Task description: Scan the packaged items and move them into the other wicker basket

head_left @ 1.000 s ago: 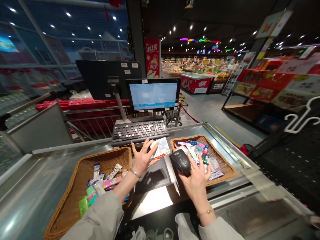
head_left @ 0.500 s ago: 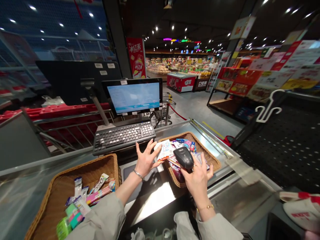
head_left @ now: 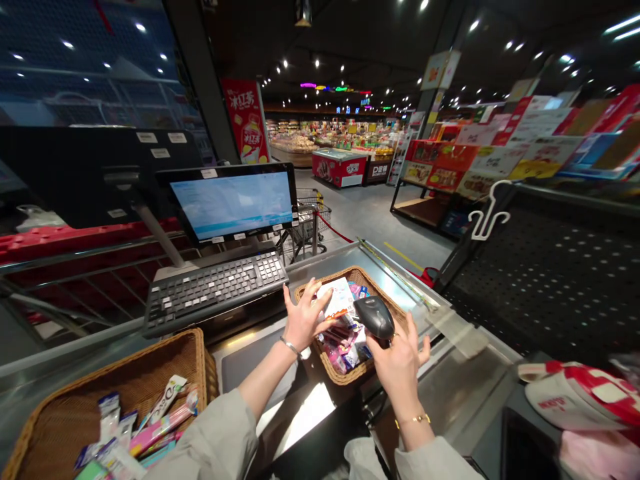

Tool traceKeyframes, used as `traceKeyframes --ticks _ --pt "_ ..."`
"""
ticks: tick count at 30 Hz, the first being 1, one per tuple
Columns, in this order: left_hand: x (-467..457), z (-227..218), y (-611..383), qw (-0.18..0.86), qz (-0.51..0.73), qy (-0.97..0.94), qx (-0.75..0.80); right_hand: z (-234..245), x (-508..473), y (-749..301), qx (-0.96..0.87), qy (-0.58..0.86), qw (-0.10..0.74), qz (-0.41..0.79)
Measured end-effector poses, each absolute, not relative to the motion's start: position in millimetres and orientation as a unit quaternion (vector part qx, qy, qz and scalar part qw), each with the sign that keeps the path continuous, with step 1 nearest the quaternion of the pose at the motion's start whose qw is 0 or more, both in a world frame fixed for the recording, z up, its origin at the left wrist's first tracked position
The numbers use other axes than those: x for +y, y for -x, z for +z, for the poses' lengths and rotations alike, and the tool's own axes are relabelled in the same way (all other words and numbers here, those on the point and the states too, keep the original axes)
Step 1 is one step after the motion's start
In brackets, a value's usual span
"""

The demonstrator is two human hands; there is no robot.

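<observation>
Scanner of glossy black plastic; card of smooth, shiny paper; basket of rough woven wicker; counter of smooth polished steel; keyboard of matt plastic; sleeve of matt cloth.

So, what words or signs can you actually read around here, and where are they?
"冰红茶" on the red hanging banner, and again on the bottle pictured on it.
The monitor screen: too small to read.
The shelf posters: too blurred to read.
The red print on the white-and-red bag: too blurred to read.
The packets: too small to read.
</observation>
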State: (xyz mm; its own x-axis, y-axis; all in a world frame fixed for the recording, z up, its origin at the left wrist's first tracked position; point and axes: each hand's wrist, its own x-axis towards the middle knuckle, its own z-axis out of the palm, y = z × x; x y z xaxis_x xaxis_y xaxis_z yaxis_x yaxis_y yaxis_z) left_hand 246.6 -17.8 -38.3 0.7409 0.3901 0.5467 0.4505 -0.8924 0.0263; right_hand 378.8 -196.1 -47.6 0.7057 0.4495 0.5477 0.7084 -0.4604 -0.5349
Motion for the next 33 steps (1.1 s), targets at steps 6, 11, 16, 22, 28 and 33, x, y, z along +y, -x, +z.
traceKeyframes --ticks 6,11,16,22,28,33 --pt "-23 -44 -272 0.011 -0.225 0.933 -0.282 -49 -199 -384 -0.343 0.841 0.385 -0.164" --pt "-19 -46 -247 -0.033 -0.195 0.95 -0.242 -50 -190 -383 -0.351 0.834 0.384 -0.182" --pt "-15 -42 -202 -0.032 -0.223 0.94 -0.255 -44 -175 -364 -0.396 0.814 0.388 -0.17" --pt "-12 -43 -139 -0.01 -0.261 0.91 -0.322 -38 -156 -332 -0.469 0.787 0.377 -0.138" --pt "-17 -50 -77 -0.007 -0.255 0.885 -0.39 -41 -136 -297 -0.543 0.743 0.372 -0.12" --pt "-33 -61 -29 -0.01 -0.235 0.864 -0.445 -47 -125 -266 -0.598 0.709 0.366 -0.075"
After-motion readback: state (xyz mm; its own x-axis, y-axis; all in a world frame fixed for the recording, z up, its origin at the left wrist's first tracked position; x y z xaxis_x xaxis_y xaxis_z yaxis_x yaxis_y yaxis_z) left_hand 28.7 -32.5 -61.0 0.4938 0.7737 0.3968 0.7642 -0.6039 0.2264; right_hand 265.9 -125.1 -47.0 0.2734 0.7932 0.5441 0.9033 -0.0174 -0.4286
